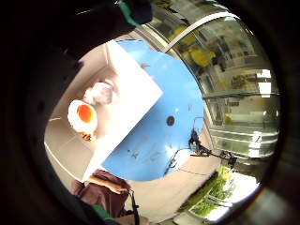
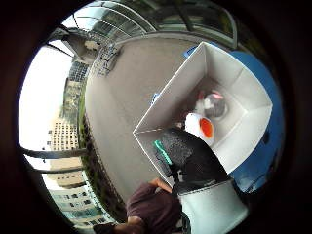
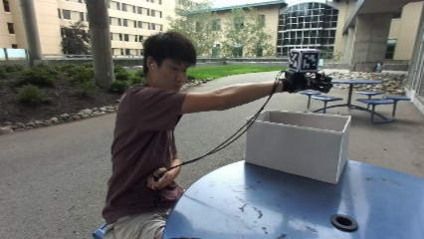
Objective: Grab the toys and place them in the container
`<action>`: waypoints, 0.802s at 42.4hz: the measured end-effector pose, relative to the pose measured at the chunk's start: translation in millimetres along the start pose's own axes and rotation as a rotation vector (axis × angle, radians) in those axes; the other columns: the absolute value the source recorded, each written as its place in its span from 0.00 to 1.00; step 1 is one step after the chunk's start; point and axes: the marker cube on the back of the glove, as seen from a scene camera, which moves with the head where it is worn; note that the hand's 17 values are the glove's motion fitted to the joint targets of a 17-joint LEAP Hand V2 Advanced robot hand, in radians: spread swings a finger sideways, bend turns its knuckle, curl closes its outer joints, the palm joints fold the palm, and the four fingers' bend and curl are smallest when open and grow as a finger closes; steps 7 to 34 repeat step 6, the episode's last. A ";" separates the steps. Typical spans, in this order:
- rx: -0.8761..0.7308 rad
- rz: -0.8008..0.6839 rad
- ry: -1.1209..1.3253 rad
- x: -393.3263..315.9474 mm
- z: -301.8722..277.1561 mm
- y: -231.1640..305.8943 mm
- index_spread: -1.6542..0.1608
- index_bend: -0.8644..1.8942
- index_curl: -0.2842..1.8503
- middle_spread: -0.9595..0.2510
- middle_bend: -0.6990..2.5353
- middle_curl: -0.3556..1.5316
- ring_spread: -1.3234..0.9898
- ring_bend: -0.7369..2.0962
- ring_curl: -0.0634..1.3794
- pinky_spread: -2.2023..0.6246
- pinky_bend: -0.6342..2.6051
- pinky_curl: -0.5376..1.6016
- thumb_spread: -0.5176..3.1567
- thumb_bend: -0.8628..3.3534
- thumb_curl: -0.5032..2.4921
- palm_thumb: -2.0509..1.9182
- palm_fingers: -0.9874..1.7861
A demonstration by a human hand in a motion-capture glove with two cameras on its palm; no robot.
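Two toys lay inside the white box (image 3: pixel 297 144) near the blue table's (image 3: pixel 265 209) edge: a fried-egg toy (image 1: pixel 82 117), yolk upward, and a pinkish-white toy (image 1: pixel 99 92) just beside it, axis unclear. The right hand (image 3: pixel 306 81) hovered above the box's open top; finger state could not be determined.

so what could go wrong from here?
1. The hand hangs high above the box; anything released from there could bounce off the egg toy or pink toy inside.
2. The box sits near the table edge; a bump coming down could push it off.
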 end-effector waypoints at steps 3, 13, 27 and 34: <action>0.009 -0.013 -0.032 -12.0 10.6 -4.0 0.84 0.33 0.34 0.86 0.25 0.43 0.57 0.45 0.32 0.78 0.52 0.47 0.45 0.20 0.37 0.51 0.21; 0.007 -0.021 -0.034 -17.6 17.9 -4.5 0.84 0.33 0.33 0.87 0.24 0.41 0.57 0.44 0.31 0.78 0.51 0.46 0.46 0.20 0.36 0.52 0.22; 0.007 -0.021 -0.034 -17.6 17.9 -4.5 0.84 0.33 0.33 0.87 0.24 0.41 0.57 0.44 0.31 0.78 0.51 0.46 0.46 0.20 0.36 0.52 0.22; 0.007 -0.021 -0.034 -17.6 17.9 -4.5 0.84 0.33 0.33 0.87 0.24 0.41 0.57 0.44 0.31 0.78 0.51 0.46 0.46 0.20 0.36 0.52 0.22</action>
